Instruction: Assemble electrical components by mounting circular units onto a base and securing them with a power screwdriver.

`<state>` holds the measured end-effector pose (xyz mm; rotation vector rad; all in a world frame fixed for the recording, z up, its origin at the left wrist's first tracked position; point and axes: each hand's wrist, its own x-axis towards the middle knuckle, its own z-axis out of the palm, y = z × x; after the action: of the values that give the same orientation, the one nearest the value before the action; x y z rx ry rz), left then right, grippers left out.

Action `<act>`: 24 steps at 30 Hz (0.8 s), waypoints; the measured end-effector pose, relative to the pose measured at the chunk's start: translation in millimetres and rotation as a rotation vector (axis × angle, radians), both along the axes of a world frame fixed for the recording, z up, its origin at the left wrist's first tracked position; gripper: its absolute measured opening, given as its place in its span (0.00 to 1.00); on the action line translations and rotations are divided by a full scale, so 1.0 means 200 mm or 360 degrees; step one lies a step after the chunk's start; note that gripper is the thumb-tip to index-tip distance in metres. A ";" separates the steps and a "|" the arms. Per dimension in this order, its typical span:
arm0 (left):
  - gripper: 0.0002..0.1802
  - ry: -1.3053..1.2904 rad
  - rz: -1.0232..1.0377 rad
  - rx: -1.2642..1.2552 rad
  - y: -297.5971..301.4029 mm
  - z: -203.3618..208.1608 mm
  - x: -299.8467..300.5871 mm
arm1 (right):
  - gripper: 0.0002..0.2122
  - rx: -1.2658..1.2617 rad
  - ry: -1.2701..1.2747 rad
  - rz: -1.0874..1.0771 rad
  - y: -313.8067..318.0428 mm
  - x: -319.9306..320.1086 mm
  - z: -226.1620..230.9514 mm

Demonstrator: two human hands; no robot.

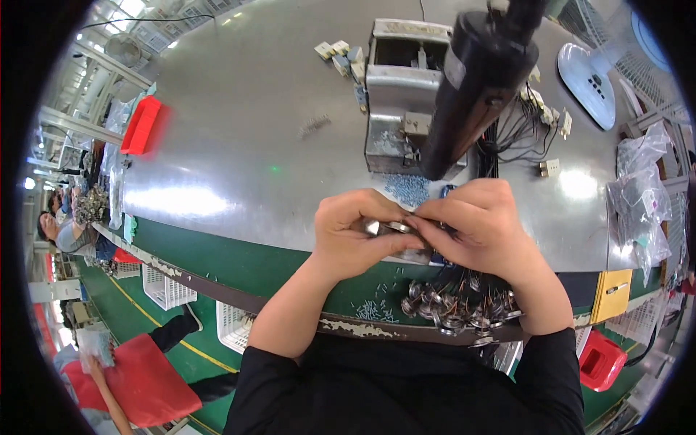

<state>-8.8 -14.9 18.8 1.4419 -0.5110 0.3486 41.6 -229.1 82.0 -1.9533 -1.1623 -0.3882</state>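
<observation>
My left hand (pixel 354 233) is closed around a small shiny metal part (pixel 397 227), mostly covered by the fingers. Close against it, my right hand (pixel 475 225) pinches with thumb and forefinger at the part's edge. What lies between the right fingertips is too small to tell. Below the right hand, several round metal parts with thin wires (pixel 453 308) lie bunched at the near edge of the table. Just beyond the hands, a heap of small bluish pieces (pixel 407 188) sits at the foot of a metal bench machine (pixel 402 87).
A thick black cylinder (pixel 482 80) leans over the machine. Pale connectors (pixel 341 54) and black cables (pixel 515 141) flank it. Loose small pins (pixel 377 310) lie on the green mat (pixel 239 254). A red bin (pixel 141 125) stands left, a white fan base (pixel 587 83) right. Other people are at left.
</observation>
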 end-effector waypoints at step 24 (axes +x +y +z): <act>0.08 0.0113 0.0311 0.0353 -0.03 0.02 0.02 | 0.14 0.0022 0.0962 0.0028 -0.02 -0.05 0.09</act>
<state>-4.2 -20.7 22.2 1.7193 -0.3595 0.4038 32.0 -234.0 99.7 -1.8568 -0.7747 0.2006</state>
